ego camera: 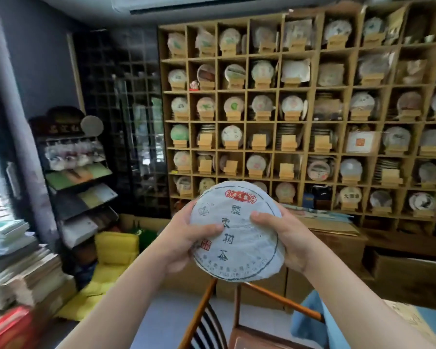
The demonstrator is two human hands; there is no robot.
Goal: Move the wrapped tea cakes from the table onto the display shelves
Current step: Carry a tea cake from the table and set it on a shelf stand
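At lower centre, the left hand [184,238] grips the round, white paper-wrapped tea cake [237,233] by its left edge, thumb across the face; the right hand [285,235] clasps the opposite edge, probably steadying it label-up. The wooden grid display shelves [310,117] fill the upper right.

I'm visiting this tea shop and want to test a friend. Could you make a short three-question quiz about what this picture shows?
1. True or false: the person holds the wrapped tea cake with one hand only.
2. What colour is the label at the top of its wrapper? A green, B red, C yellow.
3. Fill in: behind the cake stands a wooden ___ of square compartments.

Key: 1 false, the left hand and the right hand both grip it; 2 B; 3 display shelf.
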